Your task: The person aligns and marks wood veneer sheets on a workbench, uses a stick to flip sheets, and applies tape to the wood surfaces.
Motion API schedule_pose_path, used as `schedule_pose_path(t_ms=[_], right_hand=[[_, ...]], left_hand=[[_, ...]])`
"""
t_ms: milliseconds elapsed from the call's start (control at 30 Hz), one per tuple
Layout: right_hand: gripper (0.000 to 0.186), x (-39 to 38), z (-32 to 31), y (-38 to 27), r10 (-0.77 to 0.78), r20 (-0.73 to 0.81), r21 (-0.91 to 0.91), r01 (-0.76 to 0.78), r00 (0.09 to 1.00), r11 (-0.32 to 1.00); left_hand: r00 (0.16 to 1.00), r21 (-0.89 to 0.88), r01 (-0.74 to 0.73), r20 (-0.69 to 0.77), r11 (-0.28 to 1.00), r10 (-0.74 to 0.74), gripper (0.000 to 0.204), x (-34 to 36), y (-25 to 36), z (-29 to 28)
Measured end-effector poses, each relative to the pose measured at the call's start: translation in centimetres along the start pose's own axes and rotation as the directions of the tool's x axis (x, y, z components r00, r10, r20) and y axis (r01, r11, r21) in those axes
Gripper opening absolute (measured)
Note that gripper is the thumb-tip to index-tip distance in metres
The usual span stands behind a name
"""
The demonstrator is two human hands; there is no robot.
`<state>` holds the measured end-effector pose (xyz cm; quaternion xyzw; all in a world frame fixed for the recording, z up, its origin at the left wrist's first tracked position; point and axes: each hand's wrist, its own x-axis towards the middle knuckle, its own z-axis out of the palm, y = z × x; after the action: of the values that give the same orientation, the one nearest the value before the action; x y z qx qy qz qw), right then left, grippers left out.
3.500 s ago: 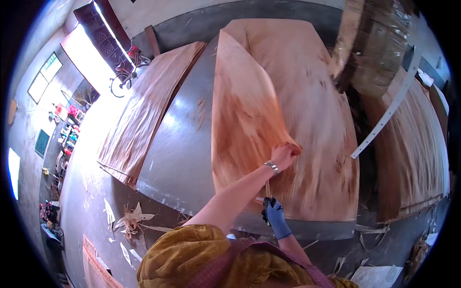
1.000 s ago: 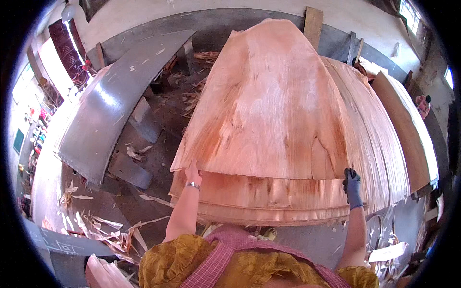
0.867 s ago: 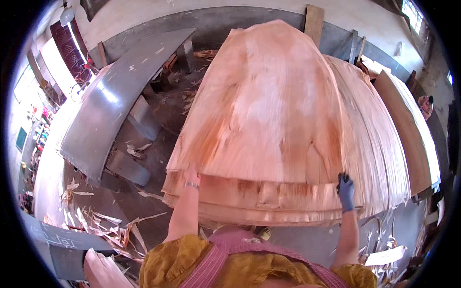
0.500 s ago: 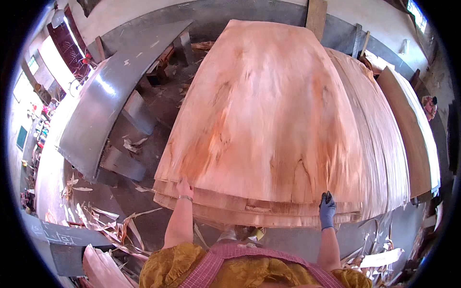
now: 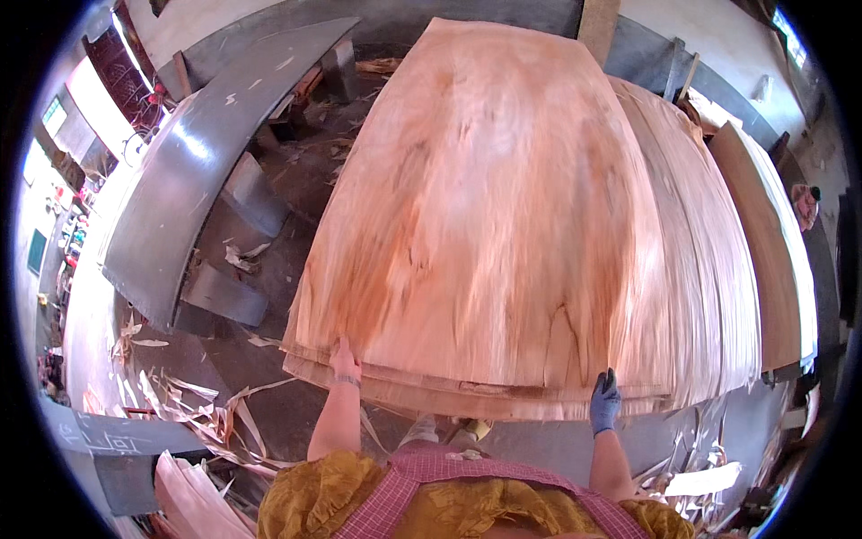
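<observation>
A large, thin wood veneer sheet (image 5: 485,207), pinkish tan with orange-brown streaks, lies on top of a stack of similar sheets. Its surface is partly smeared by motion. My bare left hand (image 5: 345,362), with a band at the wrist, grips the sheet's near edge toward the left corner, its thumb on top. At the near right part of that edge is my right hand (image 5: 605,402), in a blue-grey glove with dark fingertips, closed on the veneer. The fingers under the edge are hidden. Lower sheets (image 5: 431,402) jut out toward me beneath it.
Another veneer pile (image 5: 709,260) adjoins on the right, with upright-looking boards (image 5: 763,242) beyond. To the left stands a long grey metal-topped table (image 5: 193,171). Veneer scraps (image 5: 220,413) litter the floor on the left, and more scraps (image 5: 700,481) lie at the lower right.
The top sheet's near edge has come slightly toward me, covering more of the sheets below. My right hand has shifted a little left and nearer; my left hand stays almost in place.
</observation>
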<state>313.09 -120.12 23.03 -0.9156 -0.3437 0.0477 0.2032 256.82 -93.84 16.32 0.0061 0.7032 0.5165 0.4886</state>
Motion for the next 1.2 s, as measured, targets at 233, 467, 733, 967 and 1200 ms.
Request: schedule_pose_path(t_ms=[233, 467, 733, 967, 1200], right_hand=[[0.045, -0.1, 2.2, 1.0, -0.074, -0.01, -0.079, 0.073, 0.997, 0.994], [0.046, -0.6, 6.5, 10.2, 0.146, 0.251, 0.548, -0.265, 0.957, 0.794], [0.051, -1.1, 9.0, 6.0, 0.077, 0.211, 0.433, -0.164, 0.975, 0.887], [0.049, -2.1, 9.7, 7.3, -0.008, 0.156, 0.272, -0.035, 0.988, 0.962], [0.049, -3.7, 8.7, 5.2, 0.142, 0.22, 0.198, -0.187, 0.965, 0.962]], left_hand=[[0.997, -0.04, 0.073, 0.035, 0.997, -0.072, 0.023, -0.2, 0.5, -1.9], [0.981, -0.09, -0.191, -0.04, 0.977, 0.188, 0.023, -3.0, 0.2, -0.4], [0.94, 0.071, -0.206, -0.264, 0.976, 0.218, 0.026, 3.3, -0.3, -2.9], [0.92, 0.101, -0.175, -0.338, 0.979, 0.199, 0.04, 6.6, -1.2, -4.2], [0.949, 0.254, -0.046, -0.291, 0.966, 0.121, 0.04, 2.6, 1.0, -3.7]])
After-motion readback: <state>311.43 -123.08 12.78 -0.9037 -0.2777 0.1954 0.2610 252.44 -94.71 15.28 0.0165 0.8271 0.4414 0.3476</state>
